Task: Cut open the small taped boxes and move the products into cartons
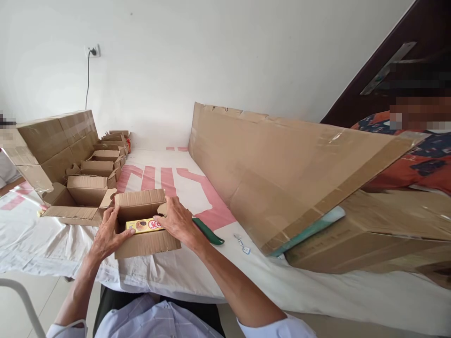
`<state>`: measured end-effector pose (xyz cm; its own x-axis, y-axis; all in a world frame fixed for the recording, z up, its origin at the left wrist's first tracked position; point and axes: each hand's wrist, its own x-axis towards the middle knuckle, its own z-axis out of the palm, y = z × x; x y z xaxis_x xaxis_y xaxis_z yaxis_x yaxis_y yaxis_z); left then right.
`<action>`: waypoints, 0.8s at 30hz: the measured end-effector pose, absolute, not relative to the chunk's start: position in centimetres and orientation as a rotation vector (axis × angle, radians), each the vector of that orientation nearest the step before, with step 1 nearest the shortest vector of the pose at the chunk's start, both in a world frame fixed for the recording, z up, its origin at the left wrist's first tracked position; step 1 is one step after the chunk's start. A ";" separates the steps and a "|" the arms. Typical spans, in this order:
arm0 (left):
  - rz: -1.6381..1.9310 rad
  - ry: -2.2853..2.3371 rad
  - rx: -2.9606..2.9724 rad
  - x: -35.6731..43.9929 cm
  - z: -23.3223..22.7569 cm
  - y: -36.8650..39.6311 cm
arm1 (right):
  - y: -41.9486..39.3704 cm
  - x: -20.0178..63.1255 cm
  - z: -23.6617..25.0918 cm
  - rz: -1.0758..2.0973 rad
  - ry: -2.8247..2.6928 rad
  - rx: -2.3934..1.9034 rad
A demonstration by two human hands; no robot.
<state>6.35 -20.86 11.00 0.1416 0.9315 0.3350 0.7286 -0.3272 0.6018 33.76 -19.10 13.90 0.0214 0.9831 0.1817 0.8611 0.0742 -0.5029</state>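
Observation:
An open cardboard box (148, 245) sits in front of me on the white cloth, its flaps raised. Inside it lies a small yellow carton (143, 226) with red characters and a picture of a cup. My left hand (110, 234) grips the box's left side, the thumb reaching over the rim to the carton's left end. On the opposite side, my right hand (178, 220) holds the box's right wall and flap, its thumb at the carton's right end. Just beyond my right wrist is a dark green curved object (208, 232), partly hidden by my arm.
A row of open cardboard boxes (79, 206) runs back on the left beside a stack of closed cartons (59, 141). A tall cardboard panel (282, 164) leans across the right, near a large carton (334, 239). A small clear packet (242, 245) lies on the cloth. People are at both sides.

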 end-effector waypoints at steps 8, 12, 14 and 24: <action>1.007 1.613 2.154 7.0 11.0 -21.4 | -17.6 34.3 14.5 0.238 -2.025 -1.938; 1.017 1.622 2.170 7.1 10.6 -21.3 | -17.4 34.9 14.5 0.261 -2.022 -1.893; 1.012 1.622 2.179 7.3 10.6 -21.4 | -17.2 34.6 14.8 0.274 -2.007 -1.924; 0.994 1.668 2.171 7.8 10.7 -21.8 | -16.5 33.3 15.7 0.248 -2.117 -1.961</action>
<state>7.80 -21.85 10.71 0.1230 0.9200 0.3722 0.7651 -0.3268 0.5548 33.30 -16.54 15.72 -0.0670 0.9957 0.0635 0.9541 0.0826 -0.2880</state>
